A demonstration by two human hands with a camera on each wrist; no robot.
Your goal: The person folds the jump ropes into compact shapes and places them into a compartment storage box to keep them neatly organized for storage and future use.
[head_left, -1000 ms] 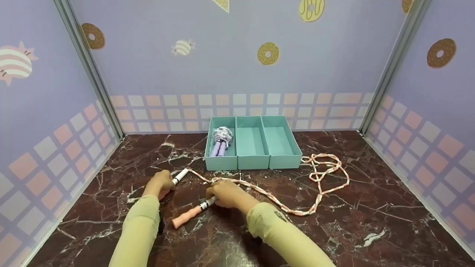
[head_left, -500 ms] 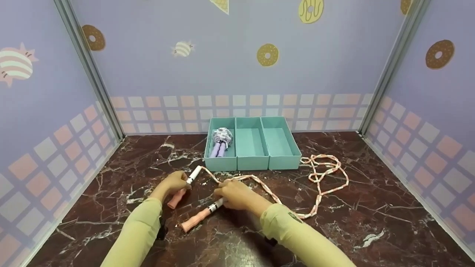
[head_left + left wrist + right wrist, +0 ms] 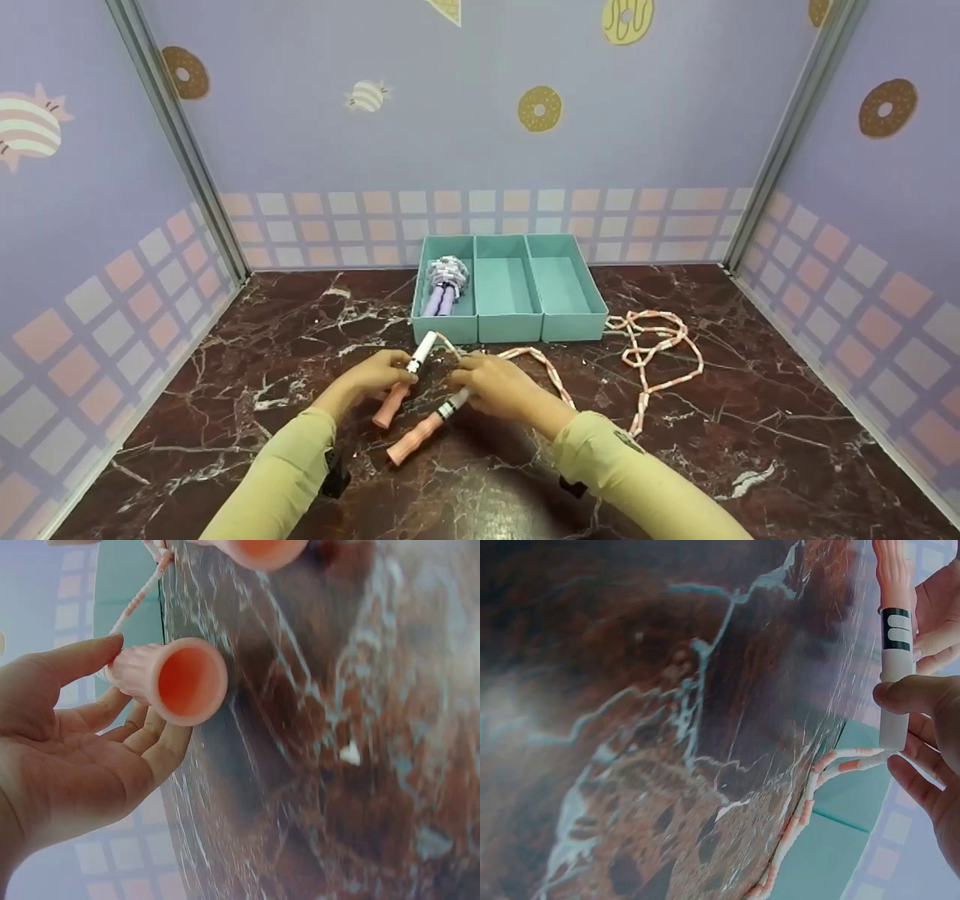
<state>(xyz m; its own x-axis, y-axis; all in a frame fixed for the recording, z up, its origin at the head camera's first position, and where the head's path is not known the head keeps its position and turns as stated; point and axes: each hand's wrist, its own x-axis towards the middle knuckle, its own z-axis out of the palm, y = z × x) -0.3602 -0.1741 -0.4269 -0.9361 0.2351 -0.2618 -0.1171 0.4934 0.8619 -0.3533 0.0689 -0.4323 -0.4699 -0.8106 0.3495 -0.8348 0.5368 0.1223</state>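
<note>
Your left hand [image 3: 382, 371] has brought the left handle [image 3: 390, 407] toward 3 o'clock over the past second, so it now sits near the right handle [image 3: 416, 439], both pinched between thumb and fingers, the right one at its white end by your right hand [image 3: 499, 384]. That hand hides part of the beaded rope [image 3: 643, 405], whose slack loops spread at 2 o'clock, while the box [image 3: 510, 328] stands close at 12, a purple bundle [image 3: 448, 279] in its 9 o'clock compartment.

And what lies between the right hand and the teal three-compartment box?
A stretch of the pink-and-white beaded jump rope crosses the gap between the right hand and the teal box; the head view shows it.
</note>
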